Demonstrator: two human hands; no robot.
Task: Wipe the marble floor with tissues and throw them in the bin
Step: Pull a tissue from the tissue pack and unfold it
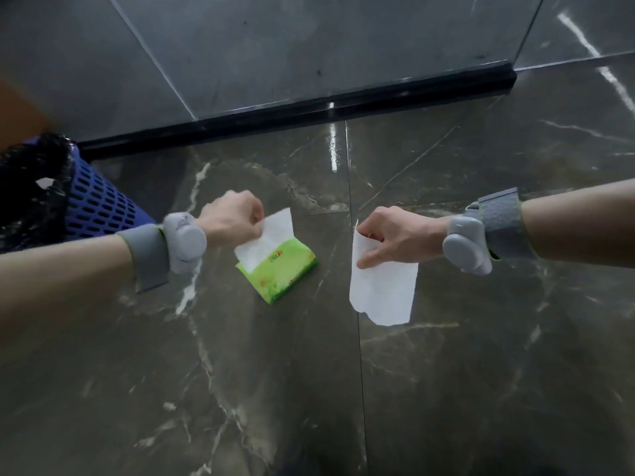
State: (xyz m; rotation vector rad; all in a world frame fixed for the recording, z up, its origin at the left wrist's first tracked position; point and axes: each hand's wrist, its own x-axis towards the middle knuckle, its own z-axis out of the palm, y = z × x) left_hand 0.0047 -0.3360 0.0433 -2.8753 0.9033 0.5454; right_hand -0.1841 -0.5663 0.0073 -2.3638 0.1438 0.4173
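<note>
**Two white tissues in hand, green pack between**

- Bin (99, 204): blue perforated basket with a black liner, standing at the far left of the tissue pack (280, 271), well apart from it.
- Left hand (230, 218): hovering just left of and above the pack, fingers curled and pinching the top edge of the rising tissue (271, 235). This sheet is standing half out of the pack's slot, white, smooth, and still folded.
- Tissue pack: lying on the marble floor (343, 389), a green soft wrapper turned at a slant.
- Right hand (395, 238): reaching in from the right of the pack, thumb and fingers clamping the upper corner of the loose tissue (381, 290). That sheet is hanging below the grip, clear of the pack, white, flat, its lower edge curling.
</note>
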